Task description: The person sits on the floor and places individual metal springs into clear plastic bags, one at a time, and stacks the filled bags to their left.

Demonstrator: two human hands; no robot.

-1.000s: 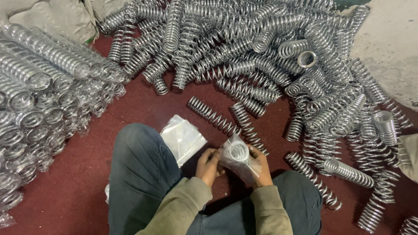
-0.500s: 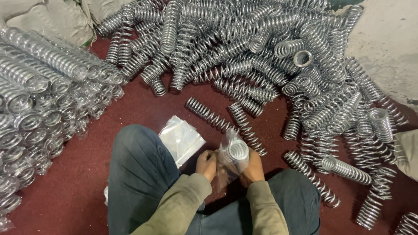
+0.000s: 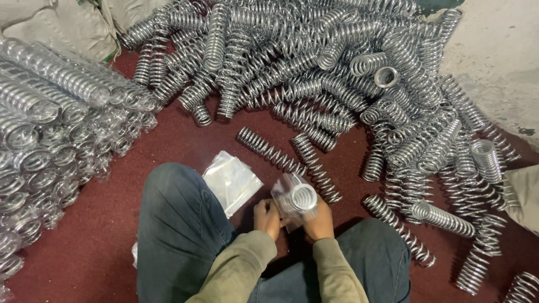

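Fingers of both hands, left hand [image 3: 266,217] and right hand [image 3: 319,220], clenched on a bagged spring [image 3: 297,199] above the red floor [image 3: 101,235] between the knees; since a second ago the hands sit lower, spring deeper in its clear bag.

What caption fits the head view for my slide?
Seated on a red floor, both hands, left and right, hold a bagged spring between a loose pile and a wrapped stack.
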